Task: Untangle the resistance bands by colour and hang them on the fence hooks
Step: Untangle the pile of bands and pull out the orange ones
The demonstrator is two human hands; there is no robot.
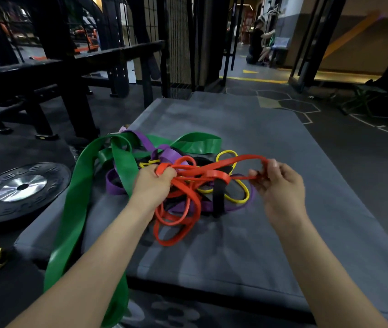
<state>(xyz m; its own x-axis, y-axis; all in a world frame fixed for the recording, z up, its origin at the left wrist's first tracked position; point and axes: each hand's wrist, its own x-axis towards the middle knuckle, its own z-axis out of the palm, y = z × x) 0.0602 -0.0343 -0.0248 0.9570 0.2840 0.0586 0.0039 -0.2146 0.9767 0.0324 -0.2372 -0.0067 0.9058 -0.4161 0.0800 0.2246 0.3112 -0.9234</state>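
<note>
Both hands, left hand (155, 183) and right hand (280, 185), grip the thin red rubber band (212, 172). Best drawn slowly off the tangled pile of coloured bands (188, 150), lest it snag.

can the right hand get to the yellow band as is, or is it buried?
Probably yes. The yellow band lies partly bare on the grey mat just left of the right hand, but that hand pinches a red band, and red and black band strands cross over the yellow.
</note>
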